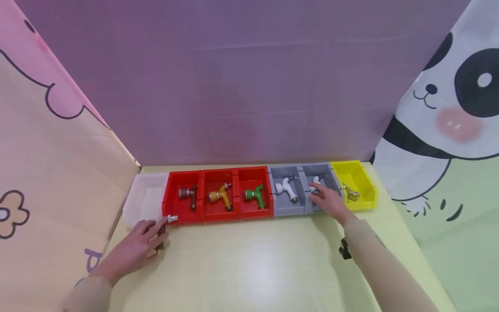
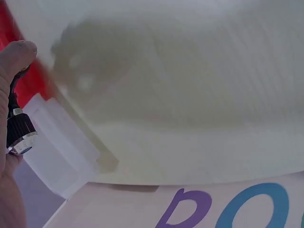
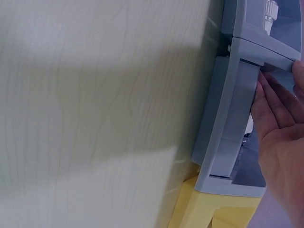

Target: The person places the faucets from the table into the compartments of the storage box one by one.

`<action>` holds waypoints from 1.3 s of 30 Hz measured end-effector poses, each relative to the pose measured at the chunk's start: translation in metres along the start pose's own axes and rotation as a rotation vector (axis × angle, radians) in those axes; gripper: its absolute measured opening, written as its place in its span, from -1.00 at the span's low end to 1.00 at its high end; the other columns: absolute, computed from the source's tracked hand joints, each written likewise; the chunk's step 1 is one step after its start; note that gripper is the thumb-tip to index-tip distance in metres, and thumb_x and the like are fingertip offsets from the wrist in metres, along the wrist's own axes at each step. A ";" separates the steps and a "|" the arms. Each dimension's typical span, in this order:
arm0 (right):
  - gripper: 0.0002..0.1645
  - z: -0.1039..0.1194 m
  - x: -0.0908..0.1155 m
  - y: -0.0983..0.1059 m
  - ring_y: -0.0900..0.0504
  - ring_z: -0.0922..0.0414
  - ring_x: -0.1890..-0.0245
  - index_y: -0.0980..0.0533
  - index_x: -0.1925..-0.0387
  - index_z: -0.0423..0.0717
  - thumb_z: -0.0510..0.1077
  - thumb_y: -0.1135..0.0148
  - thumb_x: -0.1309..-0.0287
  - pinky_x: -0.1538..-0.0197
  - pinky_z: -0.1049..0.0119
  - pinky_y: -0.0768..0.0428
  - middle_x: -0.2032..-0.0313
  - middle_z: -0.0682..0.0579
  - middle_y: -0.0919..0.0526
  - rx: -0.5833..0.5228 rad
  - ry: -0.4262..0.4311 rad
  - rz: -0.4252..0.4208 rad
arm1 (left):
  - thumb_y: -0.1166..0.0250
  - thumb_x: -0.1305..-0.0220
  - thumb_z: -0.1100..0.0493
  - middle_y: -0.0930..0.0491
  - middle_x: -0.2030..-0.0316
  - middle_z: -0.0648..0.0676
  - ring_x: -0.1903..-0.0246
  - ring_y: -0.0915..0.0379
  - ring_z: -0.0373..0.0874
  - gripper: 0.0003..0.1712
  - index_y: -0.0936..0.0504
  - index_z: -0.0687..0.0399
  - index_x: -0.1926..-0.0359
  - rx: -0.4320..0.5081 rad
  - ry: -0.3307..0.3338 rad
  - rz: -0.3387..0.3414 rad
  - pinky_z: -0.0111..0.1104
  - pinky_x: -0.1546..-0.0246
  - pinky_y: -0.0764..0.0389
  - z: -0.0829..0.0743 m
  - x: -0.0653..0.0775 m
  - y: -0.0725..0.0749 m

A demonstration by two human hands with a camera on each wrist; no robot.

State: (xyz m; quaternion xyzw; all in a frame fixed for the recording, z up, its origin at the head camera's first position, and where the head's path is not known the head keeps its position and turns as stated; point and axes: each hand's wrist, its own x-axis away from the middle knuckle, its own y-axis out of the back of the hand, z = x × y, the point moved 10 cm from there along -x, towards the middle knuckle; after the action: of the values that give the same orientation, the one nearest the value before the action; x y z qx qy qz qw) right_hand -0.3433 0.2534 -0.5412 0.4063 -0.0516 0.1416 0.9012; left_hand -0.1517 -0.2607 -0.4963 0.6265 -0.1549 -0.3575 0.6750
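Note:
In the head view my left hand [image 1: 138, 247] grips a dark tap [image 1: 161, 238] in front of the white bin and the leftmost red bin. The left wrist view shows that tap's black ribbed part [image 2: 20, 124] with a chrome end, partly covered by the fingers. My right hand [image 1: 329, 201] reaches into the right grey bin [image 1: 316, 209], its fingers at a white tap [image 1: 316, 179] lying there. The right wrist view has those fingers [image 3: 278, 102] extended past the bin's front wall, hiding most of the tap.
Along the table's back edge runs a row of bins: white [image 1: 150, 193], red, grey and yellow [image 1: 360, 182]. Brown [image 1: 192, 197], yellow [image 1: 224, 197], green [image 1: 255, 196] and white [image 1: 286, 189] taps lie inside, with a brass-coloured piece [image 1: 352, 193] at right. A purple cloth [image 1: 249, 86] hangs behind.

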 end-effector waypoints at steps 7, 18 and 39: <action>-0.30 0.000 0.000 0.000 -0.53 -0.21 -0.27 -0.23 -0.54 0.06 0.12 -0.12 -0.50 -0.26 -0.16 -0.54 -0.36 -0.27 -0.47 -0.005 0.006 0.001 | -0.78 0.32 0.02 -0.41 -0.37 0.30 -0.07 -0.39 0.21 -0.10 -0.71 0.06 -0.18 -0.041 0.030 0.010 -0.10 0.14 -0.74 0.023 -0.006 0.006; -0.30 0.000 0.000 0.000 -0.53 -0.22 -0.27 -0.24 -0.54 0.06 0.13 -0.11 -0.51 -0.27 -0.17 -0.53 -0.37 -0.26 -0.45 0.000 0.010 0.000 | -0.78 0.35 0.02 -0.41 -0.36 0.34 -0.06 -0.42 0.26 -0.07 -0.69 0.10 -0.19 -0.059 0.035 -0.041 0.03 0.10 -0.71 0.048 -0.012 0.013; -0.30 -0.001 0.001 0.001 -0.52 -0.21 -0.27 -0.23 -0.55 0.11 0.16 -0.10 -0.50 -0.27 -0.19 -0.52 -0.37 -0.26 -0.45 0.010 -0.012 0.006 | -0.74 0.26 0.09 -0.40 -0.35 0.40 -0.07 -0.43 0.34 -0.19 -0.71 0.18 -0.12 -0.059 0.107 -0.043 0.13 0.00 -0.63 0.084 -0.021 0.010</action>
State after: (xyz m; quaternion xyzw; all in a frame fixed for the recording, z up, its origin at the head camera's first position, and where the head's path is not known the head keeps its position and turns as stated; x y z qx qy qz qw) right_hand -0.3426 0.2547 -0.5411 0.4115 -0.0574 0.1423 0.8984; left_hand -0.2182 -0.3086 -0.4679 0.6277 -0.0943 -0.3423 0.6928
